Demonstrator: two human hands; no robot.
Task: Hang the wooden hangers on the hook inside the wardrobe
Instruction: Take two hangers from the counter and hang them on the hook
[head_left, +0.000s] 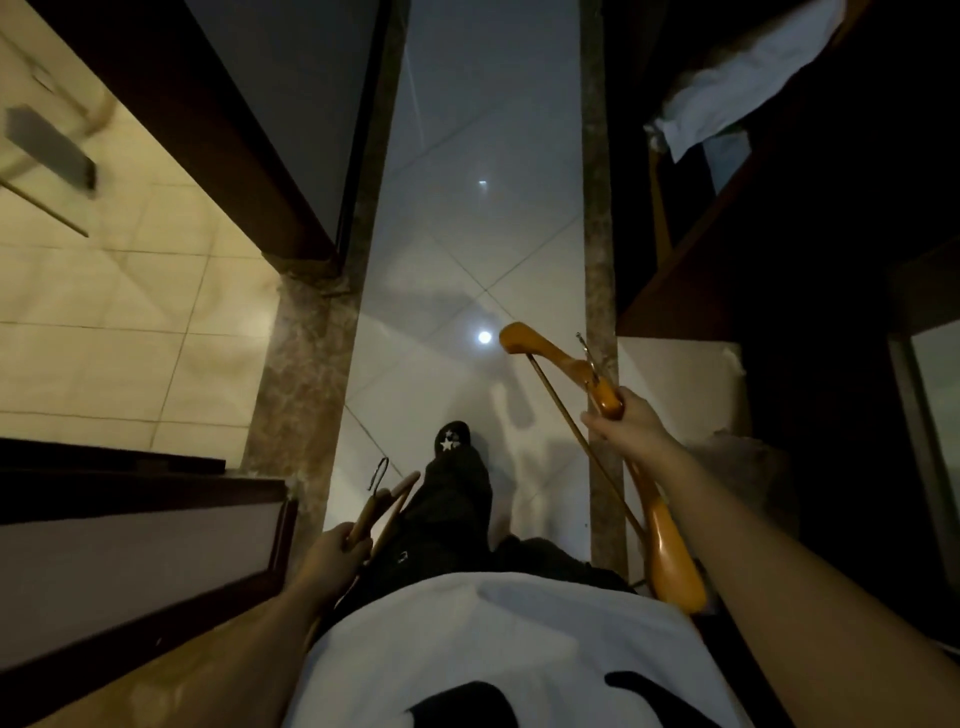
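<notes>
My right hand (626, 428) grips an orange wooden hanger (670, 540) near its middle. One rounded end of it points up and left, the other hangs down by my right forearm, and its thin bar and metal hook show above my fingers. My left hand (335, 556) is closed on a second, paler wooden hanger (387, 506), whose metal hook sticks up beside my leg. The dark wardrobe (779, 260) stands open on the right. No hanging hook inside it is visible.
I stand on a pale tiled floor (467, 234), one dark shoe (451, 439) forward. A white cloth (737, 83) lies on a wardrobe shelf. A dark door (234, 104) and marble threshold (306, 374) are on the left, with a lit tiled room beyond.
</notes>
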